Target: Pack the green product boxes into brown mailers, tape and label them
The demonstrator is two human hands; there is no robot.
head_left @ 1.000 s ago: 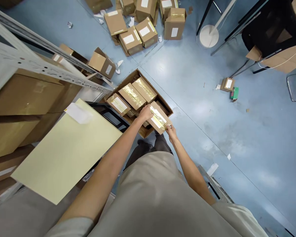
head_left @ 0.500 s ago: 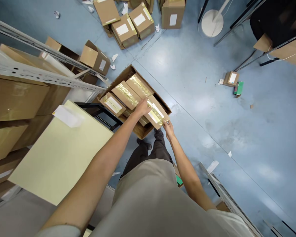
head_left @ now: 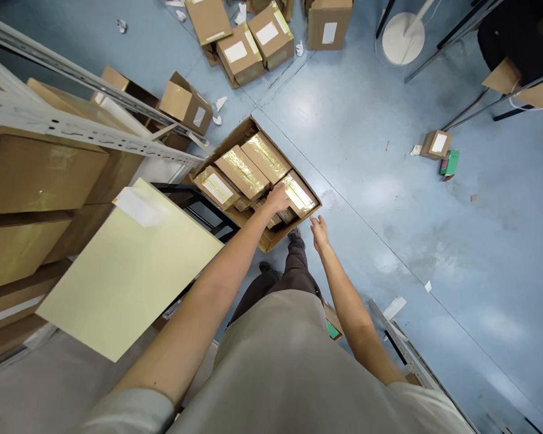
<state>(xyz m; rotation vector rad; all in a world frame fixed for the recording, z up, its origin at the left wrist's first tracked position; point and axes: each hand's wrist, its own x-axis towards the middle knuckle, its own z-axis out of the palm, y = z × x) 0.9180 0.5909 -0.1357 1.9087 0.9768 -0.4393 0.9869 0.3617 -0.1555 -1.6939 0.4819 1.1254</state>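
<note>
The labelled box [head_left: 299, 194] is now lowered into the carton [head_left: 236, 137], seemingly almost placed; it is released by the right hand [head_left: 319, 232], fingers loosely parted. Whether it is gripped by the left hand [head_left: 277, 199] cannot be told.

Bright glare on floor [head_left: 366, 163]

Carton [head_left: 266, 243]: below the left fingers [head_left: 283, 201]; the right fingers [head_left: 316, 225] lie just outside its wall. Inside it, an end box [head_left: 301, 191] is right of the left fingers, three boxes [head_left: 241, 170] ahead and left. Panel [head_left: 131, 277]: left of both hands' fingers. Box cluster [head_left: 241, 55]: on the floor [head_left: 366, 175], well ahead of them.
</note>
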